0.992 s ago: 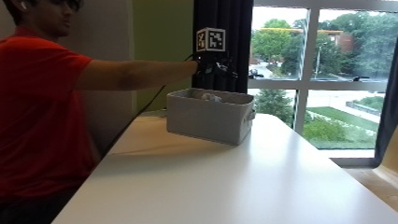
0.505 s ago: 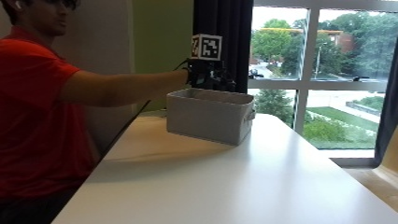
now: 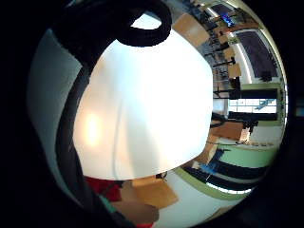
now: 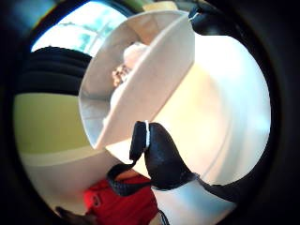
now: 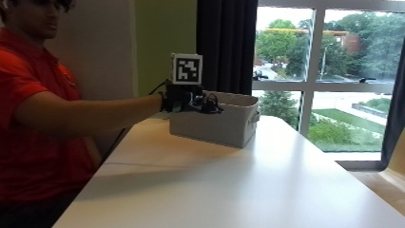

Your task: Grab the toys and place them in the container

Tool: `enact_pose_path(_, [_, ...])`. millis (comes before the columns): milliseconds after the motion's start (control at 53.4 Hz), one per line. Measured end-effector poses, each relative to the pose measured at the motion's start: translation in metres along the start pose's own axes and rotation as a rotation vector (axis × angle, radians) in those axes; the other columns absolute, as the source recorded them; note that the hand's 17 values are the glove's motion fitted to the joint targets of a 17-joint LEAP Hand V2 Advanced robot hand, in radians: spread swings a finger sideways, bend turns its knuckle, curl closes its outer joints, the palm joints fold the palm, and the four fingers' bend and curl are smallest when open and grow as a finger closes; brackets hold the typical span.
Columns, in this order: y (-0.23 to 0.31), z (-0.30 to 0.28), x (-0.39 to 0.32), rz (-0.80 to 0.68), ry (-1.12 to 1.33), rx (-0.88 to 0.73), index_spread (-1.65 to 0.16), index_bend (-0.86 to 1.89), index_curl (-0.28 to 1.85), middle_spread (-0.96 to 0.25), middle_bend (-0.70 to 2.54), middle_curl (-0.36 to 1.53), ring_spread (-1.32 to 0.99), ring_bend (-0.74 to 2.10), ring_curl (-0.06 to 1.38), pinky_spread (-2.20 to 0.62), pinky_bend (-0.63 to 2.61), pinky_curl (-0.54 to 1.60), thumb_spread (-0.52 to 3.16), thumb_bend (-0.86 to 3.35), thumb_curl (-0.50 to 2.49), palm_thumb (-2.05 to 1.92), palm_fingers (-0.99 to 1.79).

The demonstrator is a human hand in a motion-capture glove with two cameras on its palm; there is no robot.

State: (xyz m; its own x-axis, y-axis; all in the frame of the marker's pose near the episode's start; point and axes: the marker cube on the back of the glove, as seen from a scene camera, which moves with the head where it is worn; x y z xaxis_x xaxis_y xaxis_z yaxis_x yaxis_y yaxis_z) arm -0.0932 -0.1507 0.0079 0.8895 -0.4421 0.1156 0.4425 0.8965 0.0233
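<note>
My gloved right hand (image 5: 188,102), left of centre, beside grey fabric bin (image 5: 218,126): empty, fingers relaxed. Toys (image 4: 127,65) inside bin. No loose toys visible; scan table (image 5: 253,185) before next reach.

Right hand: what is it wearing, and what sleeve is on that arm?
The right hand wears a black glove with black straps; the thumb-side palm view shows a black strap loop and a thin white edge on one fingertip. The forearm is uncovered, and a short red sleeve covers the upper arm.
</note>
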Motion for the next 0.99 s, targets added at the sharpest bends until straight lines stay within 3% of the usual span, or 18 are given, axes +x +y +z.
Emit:
enact_pose_path(505, [0.057, 0.043, 0.061, 0.217, -0.026, -0.032, -0.39, 0.24, 0.52, -0.14, 0.28, 0.41, -0.16, 0.38, 0.22, 0.05, 0.55, 0.30, 1.16, -0.04, 0.30, -0.03, 0.07])
enact_pose_path(992, [0.064, 0.049, 0.062, 0.272, -0.039, 0.019, -0.38, 0.21, 0.49, -0.14, 0.24, 0.39, -0.16, 0.32, 0.22, 0.06, 0.49, 0.31, 1.18, -0.03, 0.30, -0.02, 0.11])
